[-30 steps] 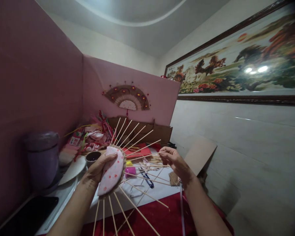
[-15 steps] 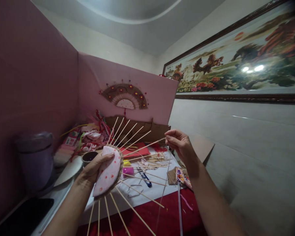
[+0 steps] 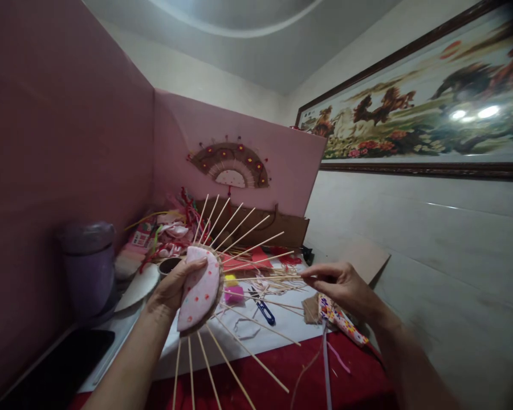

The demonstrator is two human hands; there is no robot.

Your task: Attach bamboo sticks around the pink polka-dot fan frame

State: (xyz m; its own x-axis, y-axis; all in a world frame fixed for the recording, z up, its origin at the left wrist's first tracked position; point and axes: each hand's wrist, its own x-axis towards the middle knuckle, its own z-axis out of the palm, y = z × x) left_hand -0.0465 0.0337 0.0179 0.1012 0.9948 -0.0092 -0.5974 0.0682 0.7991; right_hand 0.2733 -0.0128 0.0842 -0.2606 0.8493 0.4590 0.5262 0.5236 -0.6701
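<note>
My left hand [image 3: 174,286] is closed on a padded half-round piece covered in pink dotted fabric [image 3: 200,288], with thin wooden sticks [image 3: 239,234] fanning out from it above and below. My right hand [image 3: 342,286] is to the right of it, fingers pinched at the tip of one stick [image 3: 277,278] that points right. Whether a thread is also in that pinch I cannot tell. A brown string [image 3: 303,370] hangs below over the red cloth [image 3: 282,381].
On the table lie blue snips [image 3: 264,311], a pink and yellow block [image 3: 233,291], loose sticks, a floral fabric strip [image 3: 340,320], a white sheet [image 3: 277,327] and a small dark cup [image 3: 170,265]. A purple container [image 3: 88,265] stands left. A finished fan [image 3: 231,165] hangs on the pink board.
My right hand has dropped from the upper stick tips to a lower stick pointing right. The left hand keeps its hold on the padded piece; the view has shifted slightly.
</note>
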